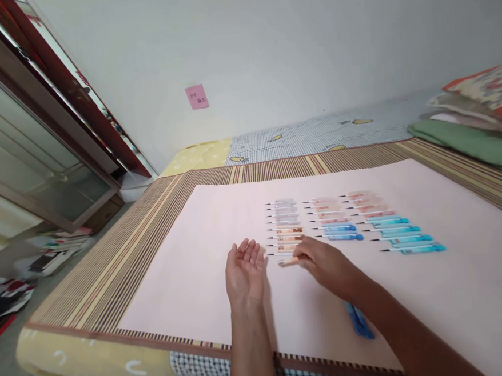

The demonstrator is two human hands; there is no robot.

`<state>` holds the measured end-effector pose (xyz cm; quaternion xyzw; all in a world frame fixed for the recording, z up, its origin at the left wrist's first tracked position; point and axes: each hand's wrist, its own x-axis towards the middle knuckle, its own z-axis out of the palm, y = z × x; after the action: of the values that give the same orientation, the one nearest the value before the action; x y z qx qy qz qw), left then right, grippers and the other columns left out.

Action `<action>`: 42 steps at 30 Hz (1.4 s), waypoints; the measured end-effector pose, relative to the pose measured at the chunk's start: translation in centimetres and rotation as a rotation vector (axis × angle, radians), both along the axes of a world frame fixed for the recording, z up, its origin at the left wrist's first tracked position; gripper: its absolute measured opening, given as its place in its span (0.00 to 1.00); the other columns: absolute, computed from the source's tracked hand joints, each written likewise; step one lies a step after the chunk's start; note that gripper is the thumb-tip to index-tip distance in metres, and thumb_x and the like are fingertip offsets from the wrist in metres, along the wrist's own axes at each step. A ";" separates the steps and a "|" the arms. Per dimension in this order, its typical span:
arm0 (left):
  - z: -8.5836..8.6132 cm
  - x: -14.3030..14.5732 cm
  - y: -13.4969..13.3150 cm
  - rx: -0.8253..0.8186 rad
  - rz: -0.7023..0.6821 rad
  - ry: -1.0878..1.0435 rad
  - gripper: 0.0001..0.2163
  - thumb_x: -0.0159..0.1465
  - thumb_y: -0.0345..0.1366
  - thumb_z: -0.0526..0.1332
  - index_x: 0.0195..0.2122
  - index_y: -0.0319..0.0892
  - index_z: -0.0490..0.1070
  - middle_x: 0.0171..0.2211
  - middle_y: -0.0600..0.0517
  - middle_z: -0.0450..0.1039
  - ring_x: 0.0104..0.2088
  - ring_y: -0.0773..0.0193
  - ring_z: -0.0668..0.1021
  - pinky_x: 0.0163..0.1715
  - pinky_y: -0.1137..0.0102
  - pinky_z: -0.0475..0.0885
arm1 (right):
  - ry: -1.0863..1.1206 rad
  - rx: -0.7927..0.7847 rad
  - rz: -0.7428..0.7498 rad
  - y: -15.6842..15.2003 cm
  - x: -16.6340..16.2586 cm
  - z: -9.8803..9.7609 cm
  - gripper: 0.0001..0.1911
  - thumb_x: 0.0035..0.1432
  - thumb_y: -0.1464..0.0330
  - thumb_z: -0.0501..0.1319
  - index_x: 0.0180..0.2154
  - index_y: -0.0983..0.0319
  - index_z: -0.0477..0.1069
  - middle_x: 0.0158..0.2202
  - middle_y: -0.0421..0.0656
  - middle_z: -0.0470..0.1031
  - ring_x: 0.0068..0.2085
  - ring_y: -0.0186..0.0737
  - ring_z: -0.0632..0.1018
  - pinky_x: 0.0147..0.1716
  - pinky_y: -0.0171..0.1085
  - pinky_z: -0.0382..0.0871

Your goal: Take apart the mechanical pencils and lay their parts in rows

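Note:
Three columns of pens lie in rows on a pale pink sheet: a left column of clear and orange ones, a middle column and a right column that turn from pink to blue. My left hand rests palm up, fingers spread, empty, just left of the left column's near end. My right hand pinches an orange pen at the bottom of the left column. Two blue pens lie under my right forearm.
The sheet covers a striped mat on a bed. Folded green and patterned bedding is stacked at the far right. A pink sticky note hangs on the wall. Books and a glass-door cabinet are on the left.

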<state>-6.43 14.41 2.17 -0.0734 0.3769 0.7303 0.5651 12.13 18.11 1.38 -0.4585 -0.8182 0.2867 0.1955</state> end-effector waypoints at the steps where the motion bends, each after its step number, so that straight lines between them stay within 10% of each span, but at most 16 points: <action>1: 0.0 -0.1 0.0 -0.014 0.011 0.006 0.10 0.68 0.39 0.59 0.39 0.37 0.75 0.39 0.43 0.77 0.39 0.61 0.80 0.37 0.70 0.77 | -0.015 -0.001 -0.024 0.4 0.4 -0.1 0.09 0.62 0.71 0.54 0.32 0.60 0.70 0.36 0.42 0.72 0.36 0.39 0.73 0.36 0.37 0.61; 14: 0.3 0.4 0.2 -0.057 -0.012 0.013 0.05 0.64 0.28 0.59 0.36 0.35 0.74 0.29 0.47 0.75 0.29 0.66 0.78 0.26 0.76 0.73 | -0.171 0.020 -0.020 0.7 0.5 -1.9 0.08 0.52 0.79 0.56 0.31 0.60 0.63 0.36 0.40 0.69 0.32 0.35 0.67 0.30 0.34 0.52; 42: 0.0 0.1 0.0 -0.051 -0.009 -0.005 0.04 0.63 0.25 0.60 0.35 0.35 0.74 0.28 0.48 0.74 0.27 0.68 0.77 0.24 0.76 0.72 | -0.177 0.117 -0.076 0.8 -0.9 -3.0 0.10 0.62 0.75 0.56 0.29 0.60 0.62 0.34 0.40 0.67 0.32 0.35 0.69 0.31 0.33 0.56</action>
<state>-6.35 14.37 2.13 -0.0881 0.3942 0.7177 0.5672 11.26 18.93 -1.58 -0.5007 -0.8295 0.1891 0.1597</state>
